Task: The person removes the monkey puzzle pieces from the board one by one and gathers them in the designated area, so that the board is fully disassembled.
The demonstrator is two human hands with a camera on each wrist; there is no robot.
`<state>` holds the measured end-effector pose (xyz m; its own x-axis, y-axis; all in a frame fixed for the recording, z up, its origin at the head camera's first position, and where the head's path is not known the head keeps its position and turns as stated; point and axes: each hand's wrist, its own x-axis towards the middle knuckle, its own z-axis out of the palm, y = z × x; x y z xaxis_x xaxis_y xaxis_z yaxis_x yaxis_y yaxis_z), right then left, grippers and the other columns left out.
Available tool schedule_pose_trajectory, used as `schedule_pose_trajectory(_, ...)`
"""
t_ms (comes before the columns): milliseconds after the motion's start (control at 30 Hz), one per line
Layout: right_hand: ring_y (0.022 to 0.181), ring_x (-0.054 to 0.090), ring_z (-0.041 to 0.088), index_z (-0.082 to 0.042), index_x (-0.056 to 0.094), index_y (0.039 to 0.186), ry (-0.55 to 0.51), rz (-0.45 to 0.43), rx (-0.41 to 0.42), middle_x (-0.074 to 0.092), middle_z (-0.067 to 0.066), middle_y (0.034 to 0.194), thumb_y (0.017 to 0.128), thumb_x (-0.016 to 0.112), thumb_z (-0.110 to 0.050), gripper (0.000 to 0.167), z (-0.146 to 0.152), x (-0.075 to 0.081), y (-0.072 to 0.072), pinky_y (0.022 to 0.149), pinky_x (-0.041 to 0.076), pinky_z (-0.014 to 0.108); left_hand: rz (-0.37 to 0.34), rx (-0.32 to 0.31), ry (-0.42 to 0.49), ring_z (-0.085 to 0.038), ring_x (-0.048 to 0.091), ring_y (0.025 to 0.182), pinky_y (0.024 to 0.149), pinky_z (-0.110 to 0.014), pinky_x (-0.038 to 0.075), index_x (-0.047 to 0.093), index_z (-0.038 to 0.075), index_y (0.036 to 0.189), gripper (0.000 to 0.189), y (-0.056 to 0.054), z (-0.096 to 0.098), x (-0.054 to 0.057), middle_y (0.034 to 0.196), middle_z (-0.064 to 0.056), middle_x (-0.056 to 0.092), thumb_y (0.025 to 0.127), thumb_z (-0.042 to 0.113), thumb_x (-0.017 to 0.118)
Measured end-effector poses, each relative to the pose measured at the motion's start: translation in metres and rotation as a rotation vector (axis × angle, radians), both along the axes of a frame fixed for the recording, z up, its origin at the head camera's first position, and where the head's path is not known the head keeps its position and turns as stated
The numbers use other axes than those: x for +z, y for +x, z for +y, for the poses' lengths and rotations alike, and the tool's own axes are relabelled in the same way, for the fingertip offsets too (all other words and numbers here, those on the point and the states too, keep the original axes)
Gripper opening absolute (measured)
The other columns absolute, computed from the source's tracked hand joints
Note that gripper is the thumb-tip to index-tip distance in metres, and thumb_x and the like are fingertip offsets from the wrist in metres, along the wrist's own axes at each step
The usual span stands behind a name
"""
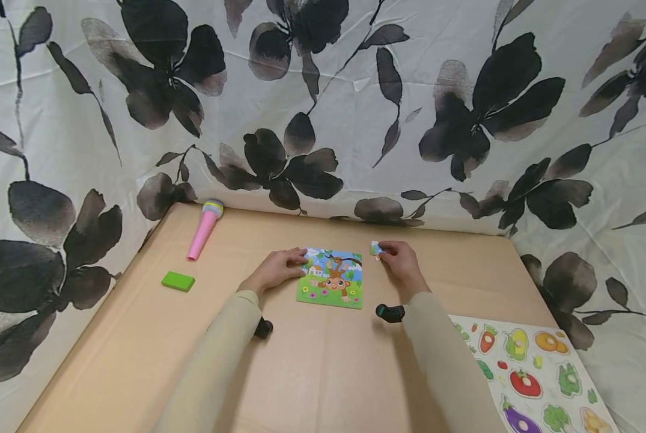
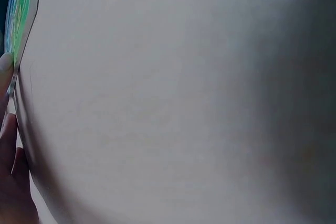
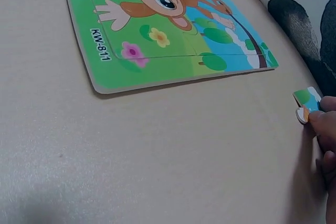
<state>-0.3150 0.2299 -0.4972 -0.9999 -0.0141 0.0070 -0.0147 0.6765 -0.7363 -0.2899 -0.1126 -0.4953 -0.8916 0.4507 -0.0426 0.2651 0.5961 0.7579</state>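
A square monkey jigsaw puzzle (image 1: pixel 329 288) lies flat on the table, showing a brown monkey, flowers and blue sky. My left hand (image 1: pixel 276 269) rests its fingers along the puzzle's left edge; in the left wrist view a fingertip (image 2: pixel 6 62) touches the rim. Just right of the puzzle, my right hand (image 1: pixel 401 264) pinches a small puzzle piece (image 1: pixel 375 248) between thumb and finger. The right wrist view shows this piece (image 3: pixel 306 98) in green, blue, white and orange, apart from the puzzle. Part of the right hand is cut off there.
A pink toy microphone (image 1: pixel 199 236) and a green block (image 1: pixel 178 281) lie at the left of the table. A white board with vegetable pictures (image 1: pixel 541 355) is at the right front, partly under the right sleeve. A floral cloth (image 1: pixel 377 174) hangs behind the table.
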Motion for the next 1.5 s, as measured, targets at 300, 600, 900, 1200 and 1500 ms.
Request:
schedule_pose_trajectory(300, 0.113, 0.053, 0.037, 0.002, 0.069, 0.117, 0.023, 0.042, -0.004, 0.054, 0.024, 0.128, 0.094, 0.063, -0.007, 0.025, -0.001, -0.001, 0.002, 0.100, 0.043, 0.049, 0.011, 0.001, 0.002, -0.021, 0.031, 0.144, 0.119, -0.042, 0.020, 0.067, 0.006, 0.125, 0.037, 0.000, 0.000, -0.002, 0.149, -0.001, 0.046, 0.091, 0.020, 0.071)
schedule_pose_trajectory(600, 0.114, 0.051, 0.035, 0.001, 0.070, 0.114, 0.027, 0.034, -0.017, 0.054, 0.022, 0.127, 0.094, 0.064, -0.008, 0.023, -0.004, -0.005, 0.003, 0.099, 0.043, 0.049, 0.042, -0.016, -0.008, -0.022, 0.033, 0.143, 0.118, -0.044, 0.021, 0.067, 0.005, 0.125, 0.038, -0.001, 0.000, -0.002, 0.148, -0.003, 0.047, 0.090, 0.020, 0.071)
schedule_pose_trajectory(900, 0.114, 0.052, 0.036, 0.000, 0.068, 0.120, 0.010, 0.037, -0.020, 0.052, 0.023, 0.130, 0.096, 0.062, -0.011, 0.027, -0.006, -0.001, 0.003, 0.098, 0.044, 0.049, 0.039, -0.017, -0.029, -0.021, 0.033, 0.143, 0.119, -0.042, 0.021, 0.067, 0.005, 0.125, 0.039, -0.001, 0.000, 0.000, 0.149, -0.002, 0.047, 0.090, 0.021, 0.071)
schedule_pose_trajectory(1200, 0.113, 0.056, 0.031, -0.004, 0.064, 0.128, -0.143, -0.039, 0.027, 0.057, 0.017, 0.129, 0.099, 0.059, -0.017, 0.033, -0.036, 0.016, 0.001, 0.095, 0.048, 0.042, 0.029, -0.015, -0.028, -0.022, 0.033, 0.143, 0.118, -0.043, 0.021, 0.066, 0.004, 0.126, 0.038, 0.000, 0.000, 0.003, 0.149, -0.003, 0.047, 0.090, 0.019, 0.070)
schedule_pose_trajectory(1500, 0.113, 0.058, 0.029, -0.005, 0.062, 0.130, -0.135, -0.102, 0.193, 0.063, 0.012, 0.127, 0.098, 0.060, -0.020, 0.036, -0.077, 0.020, 0.010, 0.096, 0.049, 0.042, 0.026, -0.007, -0.033, -0.020, 0.033, 0.143, 0.118, -0.041, 0.021, 0.067, 0.005, 0.125, 0.038, -0.001, -0.001, 0.001, 0.148, -0.002, 0.047, 0.090, 0.021, 0.071)
